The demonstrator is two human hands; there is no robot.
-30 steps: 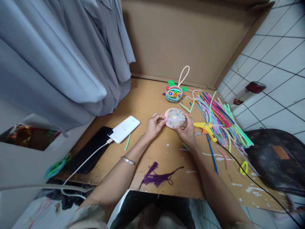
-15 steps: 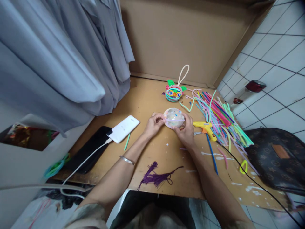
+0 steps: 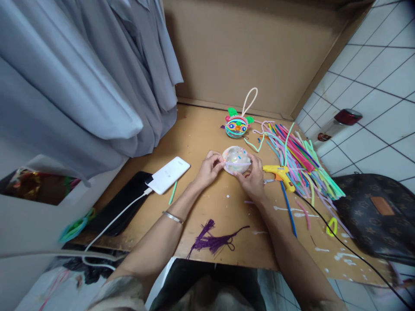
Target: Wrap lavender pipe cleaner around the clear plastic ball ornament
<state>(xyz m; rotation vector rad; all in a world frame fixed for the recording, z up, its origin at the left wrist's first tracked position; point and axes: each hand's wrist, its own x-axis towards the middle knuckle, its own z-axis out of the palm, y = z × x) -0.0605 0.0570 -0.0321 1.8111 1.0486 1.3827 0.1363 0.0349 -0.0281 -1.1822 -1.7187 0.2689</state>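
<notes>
Tabletop seen from above, person's two bare hands at work mid-table. Clear rounded piece w/ small coloured specks sits btwn the hands, centre of a brown table; a pale lilac strip runs across its near side. L hand: thumb & index pressed together, pinching the strip's left end at the piece's edge; other fingers curled, tips hard to make out. R hand: thumb at the near edge, fingers bent round the right side, gripping the piece; exact fingertip contact can't be told. Silver bracelet on L wrist.

Far side, just beyond the piece: a decorated ball w/ bright face, green ears & a pale loop standing up. Right of the R hand, near it: yellow glue gun, lying on its side. Far right: big heap of multicoloured fuzzy sticks; blue stick lies nearer. Right edge: dark patterned bag w/ tan patch. Near edge, btwn the forearms: purple tassels. Left: white phone-like device, partly over a black flat item; short green stick beside it. Far left: grey cloth, hanging in folds.
</notes>
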